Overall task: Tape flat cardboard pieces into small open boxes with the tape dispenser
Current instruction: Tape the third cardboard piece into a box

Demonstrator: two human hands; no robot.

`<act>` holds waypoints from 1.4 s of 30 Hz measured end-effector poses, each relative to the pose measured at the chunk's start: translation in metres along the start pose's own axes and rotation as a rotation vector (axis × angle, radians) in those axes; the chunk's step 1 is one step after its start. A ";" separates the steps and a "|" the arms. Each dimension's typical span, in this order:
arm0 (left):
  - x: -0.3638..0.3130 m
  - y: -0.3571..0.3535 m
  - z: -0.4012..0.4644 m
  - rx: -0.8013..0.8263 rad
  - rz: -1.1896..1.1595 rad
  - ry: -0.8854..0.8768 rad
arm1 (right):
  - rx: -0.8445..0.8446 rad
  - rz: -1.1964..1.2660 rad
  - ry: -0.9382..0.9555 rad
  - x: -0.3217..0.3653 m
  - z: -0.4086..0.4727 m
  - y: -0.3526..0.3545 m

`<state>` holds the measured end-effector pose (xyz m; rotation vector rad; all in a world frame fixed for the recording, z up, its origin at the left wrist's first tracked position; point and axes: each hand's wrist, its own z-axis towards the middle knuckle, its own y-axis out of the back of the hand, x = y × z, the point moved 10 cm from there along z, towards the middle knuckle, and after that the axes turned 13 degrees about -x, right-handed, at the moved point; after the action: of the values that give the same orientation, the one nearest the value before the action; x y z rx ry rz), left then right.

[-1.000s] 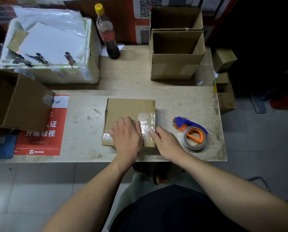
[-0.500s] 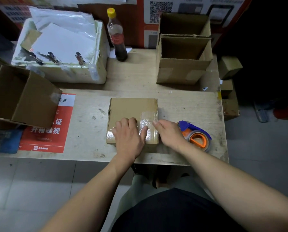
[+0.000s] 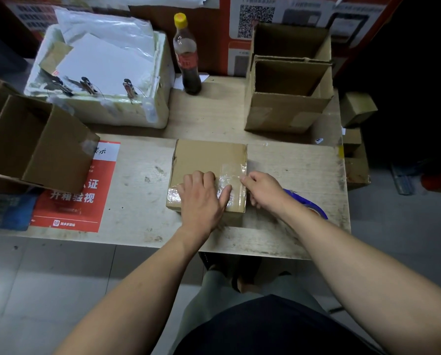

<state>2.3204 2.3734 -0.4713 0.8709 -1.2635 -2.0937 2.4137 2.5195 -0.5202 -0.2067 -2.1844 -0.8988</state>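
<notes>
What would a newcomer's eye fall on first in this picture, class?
First, two hands at the middle of the table: the left hand lies flat on a taped cardboard box, the right hand at its right edge. Then the red poster on the left and the dark bottle behind.

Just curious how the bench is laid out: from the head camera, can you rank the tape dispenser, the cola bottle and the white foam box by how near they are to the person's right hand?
1. Tape dispenser: just behind the right hand, partly hidden by the wrist.
2. Cola bottle: at the back, left of centre.
3. White foam box: back left, farthest.
</notes>
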 end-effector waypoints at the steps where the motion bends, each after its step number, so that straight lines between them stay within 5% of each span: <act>1: 0.000 0.001 0.000 -0.007 0.004 -0.004 | 0.008 -0.030 -0.009 -0.001 -0.003 -0.001; 8: 0.000 -0.001 -0.002 0.000 -0.021 0.010 | 0.114 -0.019 -0.036 -0.005 -0.029 -0.001; 10: 0.001 0.000 -0.001 -0.004 -0.026 0.018 | 0.026 -0.054 0.037 -0.008 -0.033 0.027; 13: -0.002 0.003 0.001 -0.003 -0.009 0.018 | -0.208 -0.470 0.225 -0.022 -0.036 0.086; 17: -0.005 0.005 0.001 0.013 0.013 -0.005 | -0.094 -0.910 0.025 -0.090 -0.029 0.109; 23: -0.011 0.007 0.009 0.154 0.035 0.025 | -0.149 -0.638 -0.022 -0.095 -0.029 0.115; 28: -0.032 0.023 0.005 0.474 -0.580 0.472 | -0.221 -0.001 0.170 -0.031 -0.064 0.127; 32: -0.071 0.041 -0.016 0.726 -1.069 0.954 | -0.253 0.001 0.433 0.009 -0.092 0.130; 35: -0.080 0.052 -0.018 0.761 -1.158 1.031 | -0.285 -0.116 0.567 0.018 -0.101 0.128; 39: -0.076 0.060 -0.012 0.625 -1.083 0.897 | -0.343 -0.290 0.769 0.028 -0.113 0.124; 42: -0.072 0.053 -0.026 0.681 -1.225 1.146 | -0.357 -0.225 0.757 0.029 -0.117 0.127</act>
<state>2.3925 2.3893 -0.4146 3.0946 -0.7202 -1.0943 2.5132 2.5329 -0.3765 0.1940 -1.3552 -1.2442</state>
